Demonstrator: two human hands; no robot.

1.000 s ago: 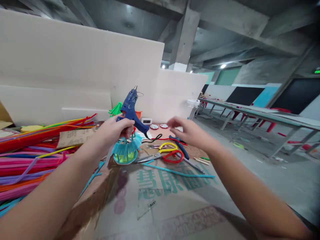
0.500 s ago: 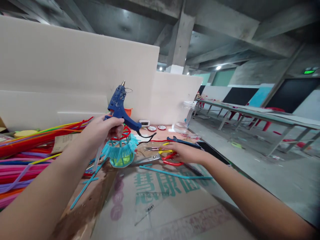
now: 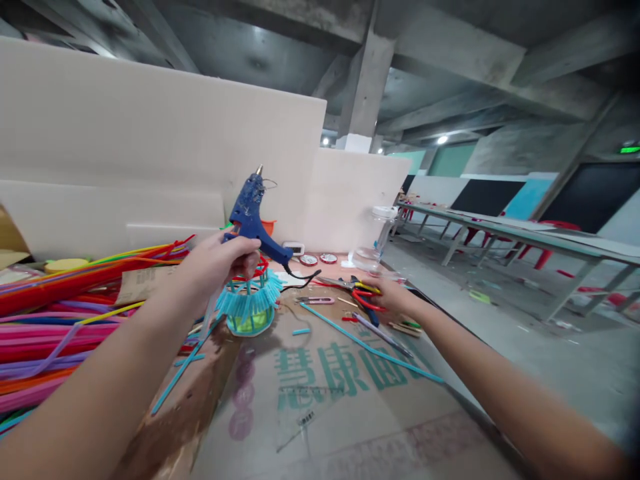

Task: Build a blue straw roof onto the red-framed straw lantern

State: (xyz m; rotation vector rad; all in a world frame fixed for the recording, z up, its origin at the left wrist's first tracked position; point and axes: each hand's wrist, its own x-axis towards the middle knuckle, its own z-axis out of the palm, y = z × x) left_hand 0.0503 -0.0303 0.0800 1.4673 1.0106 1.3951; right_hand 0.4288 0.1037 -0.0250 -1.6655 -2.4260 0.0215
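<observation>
Glue gun up in my left hand, right hand down among the tools.

My left hand (image 3: 220,261) is wrapped tight round the blue glue gun (image 3: 255,217), nozzle tilted up just above the turquoise fringed basket (image 3: 249,308) (a yellow-green lump sits inside it, and I can't tell what). If the tip is hot, a drip could land on the fringe or my knuckles, and the black cord (image 3: 303,276) trailing over the cardboard sheet (image 3: 325,400) could snag. My right hand (image 3: 393,295) rests on the red-handled scissors (image 3: 364,295); whether its fingers have closed I cannot tell. A clear jar (image 3: 376,241) stands beyond, seemingly holding nothing.
</observation>
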